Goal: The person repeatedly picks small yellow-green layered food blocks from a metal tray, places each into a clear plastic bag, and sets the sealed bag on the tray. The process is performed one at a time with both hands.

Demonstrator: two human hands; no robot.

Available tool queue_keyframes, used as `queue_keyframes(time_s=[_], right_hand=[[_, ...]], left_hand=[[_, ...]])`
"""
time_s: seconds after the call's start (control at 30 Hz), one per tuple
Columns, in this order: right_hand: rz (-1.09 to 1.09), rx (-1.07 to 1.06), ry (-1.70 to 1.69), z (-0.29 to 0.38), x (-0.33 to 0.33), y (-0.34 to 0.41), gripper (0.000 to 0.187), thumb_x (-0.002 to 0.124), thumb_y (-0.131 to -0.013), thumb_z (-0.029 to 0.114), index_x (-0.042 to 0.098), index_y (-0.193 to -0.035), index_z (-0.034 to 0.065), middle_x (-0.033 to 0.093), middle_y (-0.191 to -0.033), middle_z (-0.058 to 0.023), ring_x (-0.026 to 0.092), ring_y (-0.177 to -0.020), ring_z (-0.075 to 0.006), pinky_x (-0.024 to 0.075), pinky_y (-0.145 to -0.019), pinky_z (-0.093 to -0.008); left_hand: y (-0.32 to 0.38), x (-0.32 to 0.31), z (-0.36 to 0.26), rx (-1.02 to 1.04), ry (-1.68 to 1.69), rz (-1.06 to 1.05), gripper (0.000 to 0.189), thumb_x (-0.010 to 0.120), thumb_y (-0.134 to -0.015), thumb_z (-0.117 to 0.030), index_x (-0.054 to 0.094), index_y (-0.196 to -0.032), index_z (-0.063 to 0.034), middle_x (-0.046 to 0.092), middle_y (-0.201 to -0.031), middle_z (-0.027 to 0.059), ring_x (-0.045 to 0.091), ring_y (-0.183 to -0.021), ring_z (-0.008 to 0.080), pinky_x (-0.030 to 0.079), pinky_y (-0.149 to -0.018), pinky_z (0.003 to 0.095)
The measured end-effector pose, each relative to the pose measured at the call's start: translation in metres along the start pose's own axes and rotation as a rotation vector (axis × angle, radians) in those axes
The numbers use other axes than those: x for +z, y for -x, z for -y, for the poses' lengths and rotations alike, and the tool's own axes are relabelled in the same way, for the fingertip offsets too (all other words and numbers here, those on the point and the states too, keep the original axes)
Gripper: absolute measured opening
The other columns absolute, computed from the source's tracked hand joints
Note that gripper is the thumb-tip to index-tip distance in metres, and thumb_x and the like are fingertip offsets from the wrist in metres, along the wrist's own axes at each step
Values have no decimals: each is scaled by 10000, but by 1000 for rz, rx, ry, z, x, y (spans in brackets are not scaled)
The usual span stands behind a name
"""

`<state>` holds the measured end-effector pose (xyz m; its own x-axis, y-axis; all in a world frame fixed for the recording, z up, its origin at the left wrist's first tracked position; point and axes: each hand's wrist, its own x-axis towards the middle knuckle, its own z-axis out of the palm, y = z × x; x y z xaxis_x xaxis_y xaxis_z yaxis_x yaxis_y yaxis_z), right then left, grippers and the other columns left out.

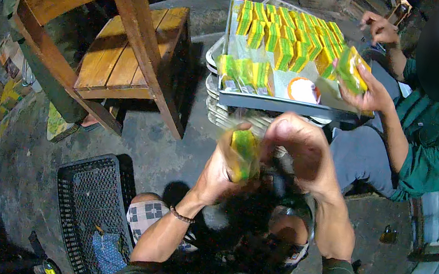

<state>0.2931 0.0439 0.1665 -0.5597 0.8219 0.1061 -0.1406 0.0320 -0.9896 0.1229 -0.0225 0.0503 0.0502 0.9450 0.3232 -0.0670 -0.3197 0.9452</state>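
Observation:
My left hand [222, 168] grips a yellow-and-green layered cake slice [244, 154] in clear plastic wrapping. Close beside it is my right hand [302, 156], blurred, its thumb up and its fingers curled mostly out of sight. Whether it pinches the wrapping is unclear. Just beyond both hands, a metal tray [286, 107] carries rows of unwrapped cake slices [284, 54]. Several wrapped slices [244, 75] with small labels stand in its near left corner. Near the tray's front edge lies a round white item with an orange rim [304, 91].
Stacked pale plastic crates [218, 108] support the tray. At right, a co-worker's hand [370, 91] holds another wrapped slice [353, 70]. A wooden chair [129, 50] stands left. On the floor are a black plastic basket [90, 198] containing blue patterned cloth [109, 252], and a padlock [388, 234].

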Motion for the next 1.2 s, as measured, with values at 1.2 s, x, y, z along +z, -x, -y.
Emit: queue_keyframes(time_s=[1.2], right_hand=[[-415, 644, 1626, -52, -197, -145, 454, 828, -723, 430, 772, -905, 19, 750, -921, -181, 733, -864, -314, 577, -791, -415]], left_hand=[[16, -71, 55, -290, 517, -102, 515, 800, -794, -126, 582, -1240, 14, 701, -1139, 102, 677, -1030, 213, 527, -947, 353]])
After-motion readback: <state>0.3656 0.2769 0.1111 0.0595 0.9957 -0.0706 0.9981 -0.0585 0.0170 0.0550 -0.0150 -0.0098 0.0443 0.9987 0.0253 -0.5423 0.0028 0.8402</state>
